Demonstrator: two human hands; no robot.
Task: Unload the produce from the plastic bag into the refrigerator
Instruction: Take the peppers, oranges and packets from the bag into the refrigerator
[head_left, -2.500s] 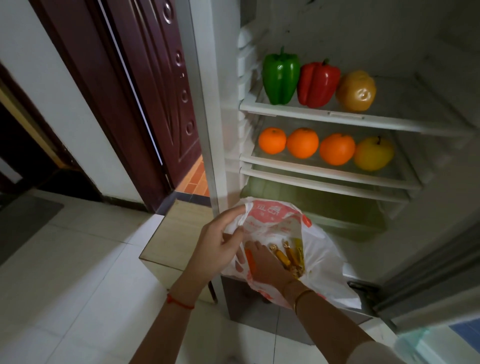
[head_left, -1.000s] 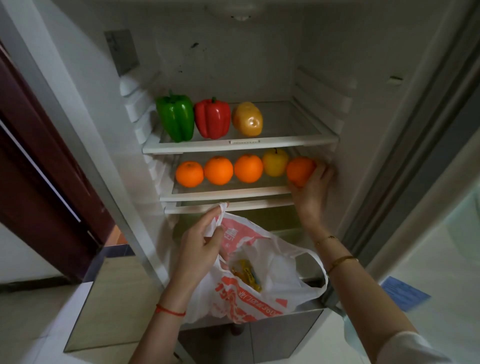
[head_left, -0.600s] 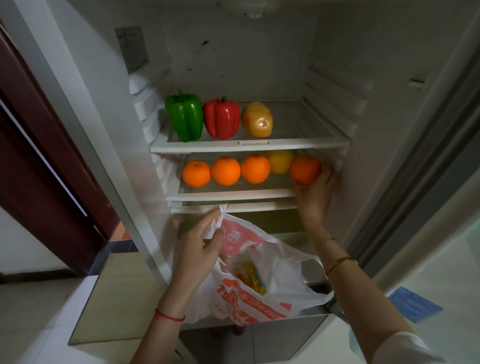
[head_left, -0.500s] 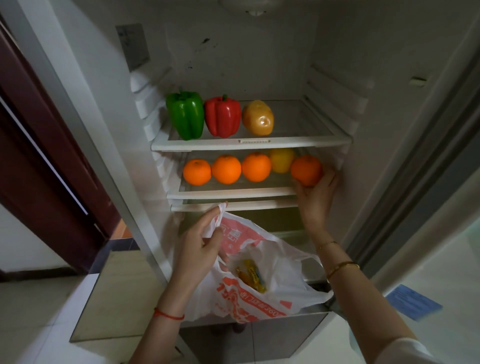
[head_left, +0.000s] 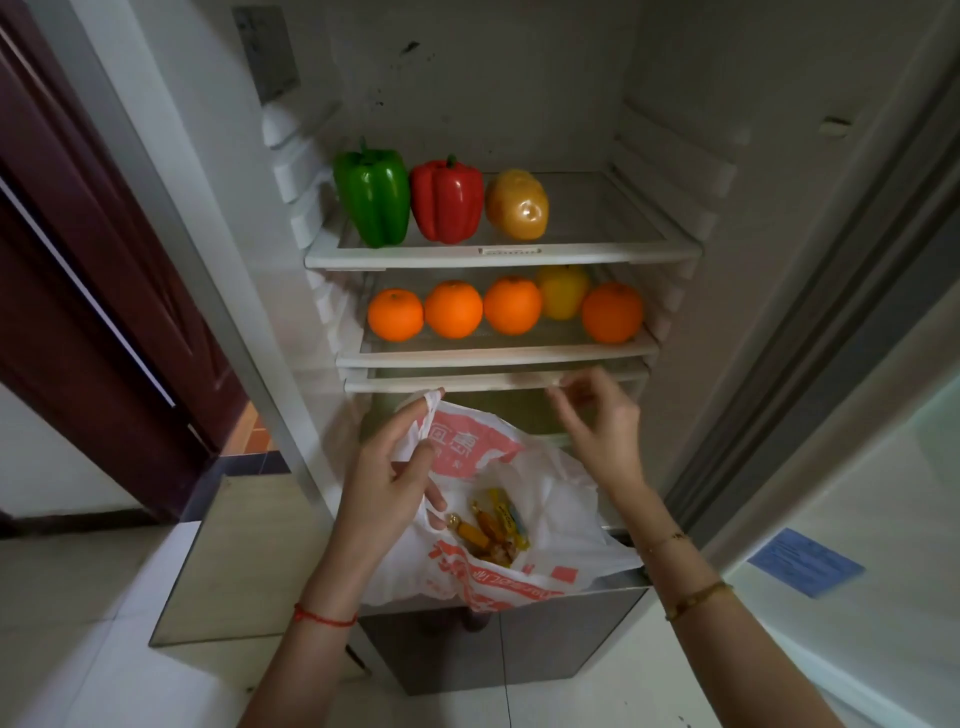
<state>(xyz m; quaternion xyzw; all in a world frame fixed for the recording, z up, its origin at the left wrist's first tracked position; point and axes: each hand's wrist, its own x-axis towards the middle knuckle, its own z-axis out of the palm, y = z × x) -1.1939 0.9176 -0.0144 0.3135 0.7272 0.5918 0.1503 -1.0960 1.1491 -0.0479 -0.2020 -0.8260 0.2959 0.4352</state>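
Observation:
My left hand (head_left: 387, 478) grips the rim of a white and red plastic bag (head_left: 498, 566) in front of the open refrigerator; small wrapped yellow and orange items (head_left: 491, 527) lie inside it. My right hand (head_left: 602, 421) hovers empty with fingers apart just above the bag, below the second shelf (head_left: 498, 356). That shelf carries several oranges, the rightmost orange (head_left: 612, 312) standing alone near the right wall, and a yellow apple (head_left: 562, 291) behind. On the top shelf (head_left: 498, 254) stand a green pepper (head_left: 372, 192), a red pepper (head_left: 447, 200) and a yellow-brown fruit (head_left: 517, 203).
The refrigerator door (head_left: 831, 260) stands open at the right. A dark red room door (head_left: 93, 291) is at the left. A lower freezer front (head_left: 498, 639) sits under the bag. A blue paper (head_left: 805, 561) lies on a white surface at the right.
My right hand let go of the orange on the right end of the second shelf and drew back down toward the bag. My left hand kept its hold on the bag.

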